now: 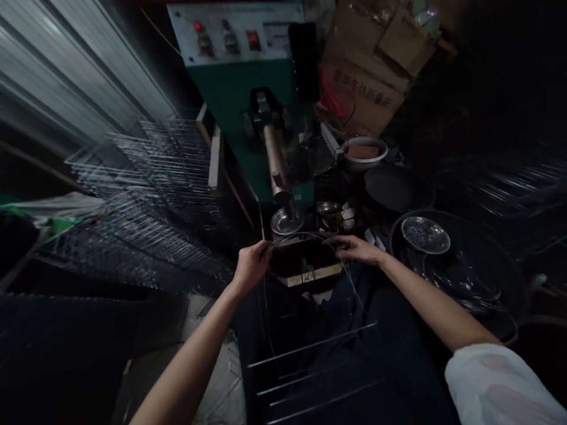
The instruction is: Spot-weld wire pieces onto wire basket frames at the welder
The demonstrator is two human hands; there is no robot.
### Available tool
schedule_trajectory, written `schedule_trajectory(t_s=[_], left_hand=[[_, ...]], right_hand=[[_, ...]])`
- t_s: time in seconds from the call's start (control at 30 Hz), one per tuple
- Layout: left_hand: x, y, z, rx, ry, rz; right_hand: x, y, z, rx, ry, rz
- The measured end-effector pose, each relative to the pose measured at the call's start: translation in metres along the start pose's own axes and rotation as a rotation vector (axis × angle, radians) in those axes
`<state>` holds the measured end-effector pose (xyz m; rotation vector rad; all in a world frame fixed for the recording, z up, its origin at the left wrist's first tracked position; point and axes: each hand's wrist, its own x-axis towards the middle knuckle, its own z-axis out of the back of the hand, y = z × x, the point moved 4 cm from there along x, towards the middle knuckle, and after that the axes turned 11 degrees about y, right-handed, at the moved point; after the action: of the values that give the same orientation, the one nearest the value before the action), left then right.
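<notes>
My left hand (252,265) pinches the left end of a thin curved wire. My right hand (361,251) grips the same wire near its right end, fingers closed. The wire frame (305,234) bows upward between both hands, with thin wires running down from it toward my lap. Several straight cross wires (312,345) show lower down over my dark trousers; how they join the frame is hard to make out. Just beyond the arc, a green machine (230,100) holds out a copper-coloured cylindrical arm (273,156), its tip above a round metal dish (287,222).
Stacked wire racks (155,177) fill the left side. To the right, a bowl of small metal pieces (425,235) rests over a large dark basin (478,260). A white bowl (365,154) and a cardboard box (363,88) are behind. A red lamp (198,26) glows on the machine's panel.
</notes>
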<state>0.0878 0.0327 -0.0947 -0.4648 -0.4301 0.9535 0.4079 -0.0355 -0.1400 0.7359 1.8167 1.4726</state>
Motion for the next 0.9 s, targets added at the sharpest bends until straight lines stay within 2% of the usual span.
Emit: schedule_trajectory(t_s=[0.13,0.2,0.33,0.4,0.47,0.63,0.9], left_hand=[[0.005,-0.007,0.004,0.061,0.027,-0.039],[0.008,-0.013,0.003,0.098,0.039,-0.057],[0.015,-0.023,0.000,0.193,0.056,-0.063],[0.018,-0.027,-0.002,0.235,0.063,-0.056],[0.021,-0.028,-0.003,0.290,0.072,-0.039],[0.020,-0.026,-0.007,0.458,0.086,-0.001],[0.015,-0.024,-0.001,0.393,-0.007,-0.091]], right_hand=[[-0.003,0.019,0.001,-0.080,0.023,-0.020],[-0.001,0.033,0.002,-0.189,-0.016,0.002],[0.015,0.061,-0.004,-0.705,-0.223,0.085],[0.026,0.070,-0.011,-0.972,-0.289,0.041],[0.035,0.073,-0.019,-1.132,-0.294,-0.063],[0.041,0.074,-0.028,-1.276,-0.291,-0.228],[0.047,0.085,-0.034,-1.346,-0.264,-0.237]])
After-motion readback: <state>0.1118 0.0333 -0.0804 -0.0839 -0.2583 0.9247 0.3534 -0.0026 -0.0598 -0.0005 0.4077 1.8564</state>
